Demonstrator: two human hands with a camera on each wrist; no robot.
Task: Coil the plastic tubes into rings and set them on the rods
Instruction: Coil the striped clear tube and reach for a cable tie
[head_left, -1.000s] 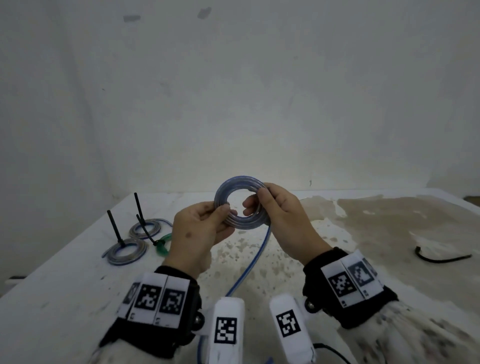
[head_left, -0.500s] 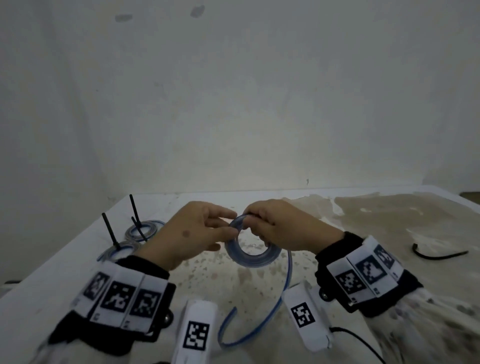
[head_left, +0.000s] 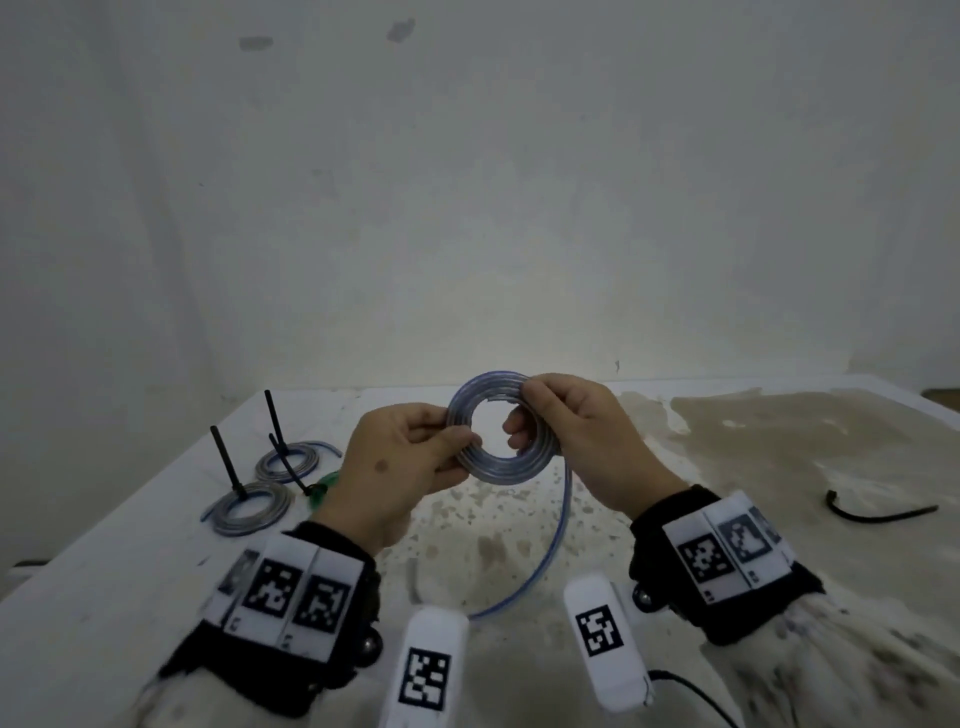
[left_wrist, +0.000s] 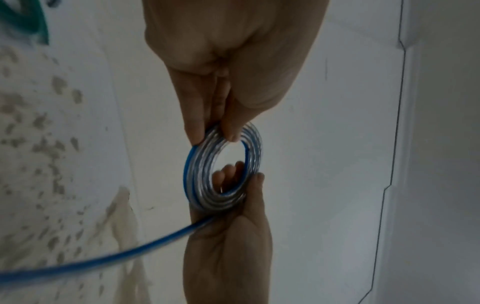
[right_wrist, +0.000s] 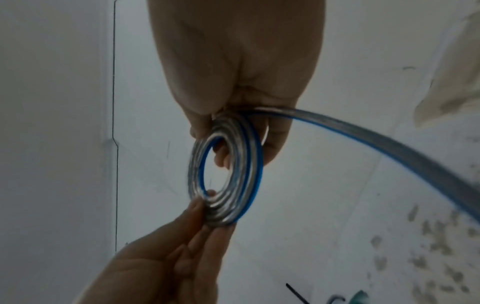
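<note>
The coiled tube was held between both hands above the table: left hand pinched its left side, right hand gripped its right side.

I see left hand and right hand pinching the coil above the desk; two rings sit on rods.

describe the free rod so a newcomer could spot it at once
Look at the far left of the white table, where three thin black rods rise. Two stand through tube rings; the bare rod leans by the green piece, ringless.
</note>
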